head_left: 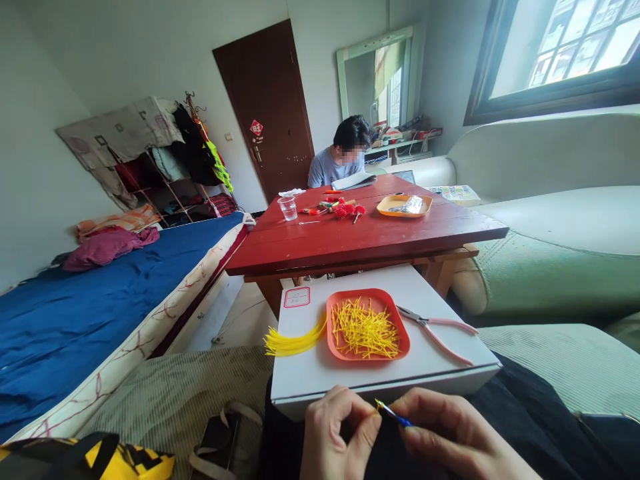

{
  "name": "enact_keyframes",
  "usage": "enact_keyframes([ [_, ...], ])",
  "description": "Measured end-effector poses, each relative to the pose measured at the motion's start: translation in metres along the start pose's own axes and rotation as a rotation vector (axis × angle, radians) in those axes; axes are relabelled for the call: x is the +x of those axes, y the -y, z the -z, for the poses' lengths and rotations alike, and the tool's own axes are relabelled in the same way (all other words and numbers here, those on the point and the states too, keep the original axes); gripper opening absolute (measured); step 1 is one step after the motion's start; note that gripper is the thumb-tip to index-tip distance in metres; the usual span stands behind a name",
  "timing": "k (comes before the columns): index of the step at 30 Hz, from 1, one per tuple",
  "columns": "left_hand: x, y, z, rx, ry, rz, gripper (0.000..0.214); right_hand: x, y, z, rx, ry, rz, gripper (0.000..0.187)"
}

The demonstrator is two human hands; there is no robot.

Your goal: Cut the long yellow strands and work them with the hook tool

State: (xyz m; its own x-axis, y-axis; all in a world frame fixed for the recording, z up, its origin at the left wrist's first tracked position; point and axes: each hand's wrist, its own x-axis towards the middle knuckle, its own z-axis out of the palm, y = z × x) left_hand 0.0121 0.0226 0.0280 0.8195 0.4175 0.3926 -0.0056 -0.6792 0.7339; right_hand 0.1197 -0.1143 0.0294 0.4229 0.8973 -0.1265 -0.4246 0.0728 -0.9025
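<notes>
Just in front of the white box, my left hand (pixel 340 430) is closed in a pinch on a tiny yellow piece (pixel 377 404). My right hand (pixel 440 427) grips a thin blue-handled tool (pixel 397 418) with a metal shaft, whose tip meets the yellow piece at my left fingertips. Beyond my hands, an orange tray (pixel 367 357) full of short cut yellow strands (pixel 365 327) rests on the white box (pixel 310 380). Left of it lies a bundle of longer yellow strands (pixel 295 340). Pink-handled pliers (pixel 440 325) lie to the right, jaws at the tray's edge.
Behind the box stands a red table (pixel 280 240) with a plastic cup (pixel 288 208), red fuzzy pieces (pixel 345 209) and a yellow tray (pixel 405 205). A person (pixel 340 157) sits at its far side. A bed (pixel 115 287) is at left, a pale sofa (pixel 550 167) at right.
</notes>
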Motion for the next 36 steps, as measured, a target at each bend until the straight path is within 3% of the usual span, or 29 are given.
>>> enact_keyframes([
  [2,0.005,-0.003,0.005,-0.121,0.108,0.158,0.014,-0.001,0.003,0.001,-0.06,-0.053,-0.009,0.031],
  [4,0.013,-0.008,0.01,-0.175,0.182,0.218,0.015,-0.002,0.007,0.001,-0.099,-0.083,-0.009,0.033],
  [6,0.021,-0.015,0.014,-0.133,0.235,0.259,0.018,-0.003,0.009,0.002,-0.11,-0.064,-0.017,0.032],
  [8,0.025,-0.021,0.016,-0.014,0.283,0.283,0.001,-0.003,0.008,0.003,-0.133,-0.033,-0.018,0.03],
  [11,0.027,-0.024,0.017,0.208,0.336,0.046,0.016,-0.004,0.003,0.012,-0.166,-0.069,-0.005,0.028],
  [13,0.023,-0.022,0.017,0.303,0.343,-0.162,0.017,-0.005,0.001,0.02,-0.109,-0.065,-0.08,0.028],
  [14,0.021,-0.021,0.016,0.311,0.339,-0.197,0.018,-0.005,0.002,0.024,-0.069,-0.044,-0.136,0.029],
  [16,0.014,-0.017,0.013,0.236,0.319,-0.084,0.017,-0.004,0.005,0.029,-0.031,0.008,-0.212,0.03],
  [20,0.003,-0.012,0.005,-0.062,0.25,0.267,0.02,0.0,0.01,0.03,-0.114,0.036,-0.158,0.032],
  [22,0.002,-0.011,0.002,-0.194,0.229,0.337,0.021,0.003,0.009,0.026,-0.104,0.051,-0.17,0.036],
  [26,0.003,-0.008,-0.002,-0.41,0.298,0.459,0.026,0.002,0.003,0.021,-0.036,0.043,-0.18,0.038],
  [30,0.002,-0.007,-0.007,-0.357,0.187,0.362,0.045,-0.003,0.004,0.022,-0.091,0.065,-0.156,0.033],
  [36,-0.002,-0.01,-0.02,-0.098,-0.025,0.053,0.041,-0.005,-0.005,0.02,-0.087,0.002,-0.094,0.033],
])
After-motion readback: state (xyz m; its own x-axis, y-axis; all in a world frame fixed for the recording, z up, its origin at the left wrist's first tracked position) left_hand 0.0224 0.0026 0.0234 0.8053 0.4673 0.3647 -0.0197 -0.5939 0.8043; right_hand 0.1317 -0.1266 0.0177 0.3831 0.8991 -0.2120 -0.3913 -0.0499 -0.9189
